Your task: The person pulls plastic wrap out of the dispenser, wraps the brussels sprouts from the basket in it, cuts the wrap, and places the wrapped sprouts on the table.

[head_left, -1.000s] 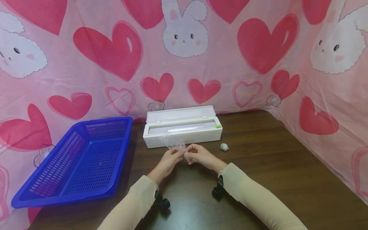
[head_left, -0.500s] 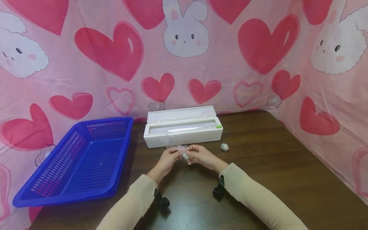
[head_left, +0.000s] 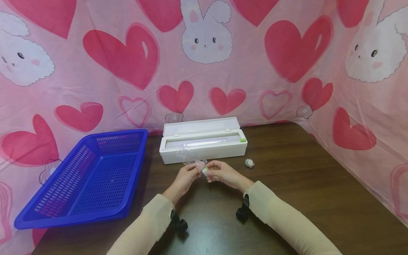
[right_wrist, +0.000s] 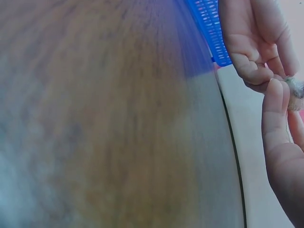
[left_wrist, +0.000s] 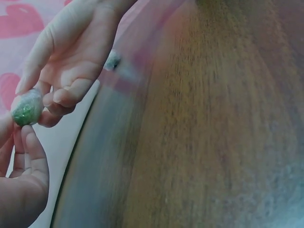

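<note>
In front of the white box, both hands meet at a small green and whitish lump (left_wrist: pixel 27 108) covered in clear plastic film. My right hand (head_left: pixel 225 174) pinches the wrapped lump between thumb and fingers. My left hand (head_left: pixel 184 180) holds the film beside it with thumb and fingers, close against the lump. Loose clear film (head_left: pixel 187 156) sticks up from the left fingers before the box. A second film-wrapped lump (head_left: pixel 249 163) lies on the table to the right of the right hand. What the lump inside the film is cannot be told.
Behind the hands stands a long white cling film box (head_left: pixel 204 153) with its lid raised, a film roll (head_left: pixel 204 142) inside and a green slider at its right end. A blue perforated basket (head_left: pixel 127 191) stands at the left. A pink heart-patterned cloth (head_left: pixel 223 78) hangs behind the brown table (head_left: pixel 287 198).
The lump has come into clearer view between the fingers, its green showing now. The loose film has shifted slightly as the fingers work. Both arms stay nearly in place.
</note>
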Tool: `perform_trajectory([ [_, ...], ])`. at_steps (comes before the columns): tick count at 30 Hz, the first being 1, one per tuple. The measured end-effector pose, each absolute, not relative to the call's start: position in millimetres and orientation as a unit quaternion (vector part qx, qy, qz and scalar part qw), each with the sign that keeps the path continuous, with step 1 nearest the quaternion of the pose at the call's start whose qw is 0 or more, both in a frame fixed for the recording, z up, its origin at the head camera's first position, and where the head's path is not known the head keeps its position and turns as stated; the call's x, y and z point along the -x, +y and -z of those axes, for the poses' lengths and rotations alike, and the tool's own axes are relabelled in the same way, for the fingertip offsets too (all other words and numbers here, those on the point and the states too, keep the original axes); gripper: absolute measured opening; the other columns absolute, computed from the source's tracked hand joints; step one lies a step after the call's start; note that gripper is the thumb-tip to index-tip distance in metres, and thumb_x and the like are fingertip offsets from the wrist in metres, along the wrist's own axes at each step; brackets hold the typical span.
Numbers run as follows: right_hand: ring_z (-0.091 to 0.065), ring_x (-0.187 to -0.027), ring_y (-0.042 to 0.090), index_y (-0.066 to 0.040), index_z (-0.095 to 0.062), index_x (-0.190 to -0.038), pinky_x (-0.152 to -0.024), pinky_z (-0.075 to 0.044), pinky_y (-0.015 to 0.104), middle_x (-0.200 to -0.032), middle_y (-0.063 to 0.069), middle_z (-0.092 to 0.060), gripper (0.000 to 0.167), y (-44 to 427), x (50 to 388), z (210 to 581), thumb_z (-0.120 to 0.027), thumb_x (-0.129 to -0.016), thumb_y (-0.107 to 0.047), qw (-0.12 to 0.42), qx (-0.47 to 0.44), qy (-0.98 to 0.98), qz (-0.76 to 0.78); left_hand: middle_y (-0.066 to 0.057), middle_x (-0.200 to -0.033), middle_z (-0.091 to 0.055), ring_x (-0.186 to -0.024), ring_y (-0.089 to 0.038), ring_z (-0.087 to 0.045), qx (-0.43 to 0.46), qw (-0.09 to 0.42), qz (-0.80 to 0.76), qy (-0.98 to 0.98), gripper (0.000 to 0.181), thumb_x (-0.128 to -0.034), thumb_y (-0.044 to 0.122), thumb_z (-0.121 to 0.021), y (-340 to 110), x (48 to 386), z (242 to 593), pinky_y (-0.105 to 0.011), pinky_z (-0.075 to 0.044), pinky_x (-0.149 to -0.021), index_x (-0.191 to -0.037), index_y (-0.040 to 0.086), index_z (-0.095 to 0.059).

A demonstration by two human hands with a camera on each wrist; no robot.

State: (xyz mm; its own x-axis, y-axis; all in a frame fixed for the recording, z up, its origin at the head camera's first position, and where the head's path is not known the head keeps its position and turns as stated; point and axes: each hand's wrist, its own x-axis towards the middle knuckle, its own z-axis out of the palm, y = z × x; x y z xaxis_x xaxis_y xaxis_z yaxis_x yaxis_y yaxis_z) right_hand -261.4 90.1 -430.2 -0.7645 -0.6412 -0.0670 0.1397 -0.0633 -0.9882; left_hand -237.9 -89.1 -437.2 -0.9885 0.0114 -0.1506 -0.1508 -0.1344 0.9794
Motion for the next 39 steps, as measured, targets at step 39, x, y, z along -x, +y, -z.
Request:
perform_trajectory([
  [39,-0.053,-0.073,0.014,0.005,-0.064,-0.104,-0.063,-0.043,0.029,-0.090,0.003,-0.062,0.029,85.7,266.8,433.6,-0.062,-0.088,-0.019,0.175,0.178,0.724,0.643,0.000,-0.071,-0.059,-0.067,-0.010,-0.055,-0.077,0.167,-0.674,0.715,0.024,-0.0884,0.009,-0.060,-86.6,233.3,444.2,-0.024,-0.047,-0.065,-0.095,-0.013,-0.063],
])
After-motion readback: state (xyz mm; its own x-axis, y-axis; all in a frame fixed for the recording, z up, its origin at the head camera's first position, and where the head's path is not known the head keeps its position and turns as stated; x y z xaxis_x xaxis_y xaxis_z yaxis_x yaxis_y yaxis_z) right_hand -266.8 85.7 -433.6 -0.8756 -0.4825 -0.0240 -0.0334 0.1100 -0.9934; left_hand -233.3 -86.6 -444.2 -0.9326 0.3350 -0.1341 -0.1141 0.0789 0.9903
